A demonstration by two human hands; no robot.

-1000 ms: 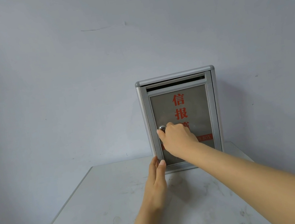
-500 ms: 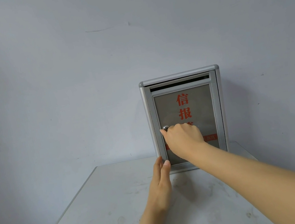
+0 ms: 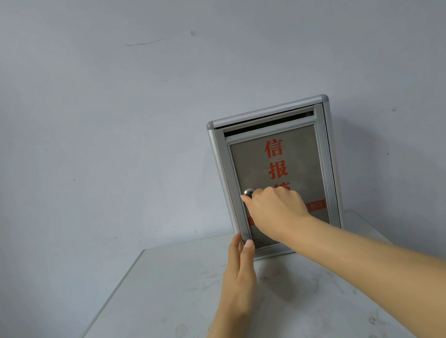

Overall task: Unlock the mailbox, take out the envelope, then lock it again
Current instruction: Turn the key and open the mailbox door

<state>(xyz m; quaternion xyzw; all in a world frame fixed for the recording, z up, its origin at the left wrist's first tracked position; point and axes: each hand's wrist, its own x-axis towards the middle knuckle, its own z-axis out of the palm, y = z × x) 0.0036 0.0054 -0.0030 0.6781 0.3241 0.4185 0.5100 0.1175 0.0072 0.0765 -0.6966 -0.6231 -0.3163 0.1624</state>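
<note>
A silver mailbox (image 3: 326,150) with red characters on its grey door stands upright at the table's far edge, against the wall. The door looks closed. My right hand (image 3: 275,213) is at the round metal lock (image 3: 248,193) on the door's left side, fingers pinched together there; the key is hidden under them. My left hand (image 3: 239,276) rests on the mailbox's lower left corner, thumb on the front frame and fingers along the side. No envelope is visible.
The white, scuffed table (image 3: 154,329) runs from the mailbox towards me, its left edge slanting down to the lower left. A plain pale blue wall (image 3: 90,132) stands right behind the mailbox.
Both hands stay in place on the mailbox, the right at the lock and the left at the lower corner. Only the view has shifted slightly.
</note>
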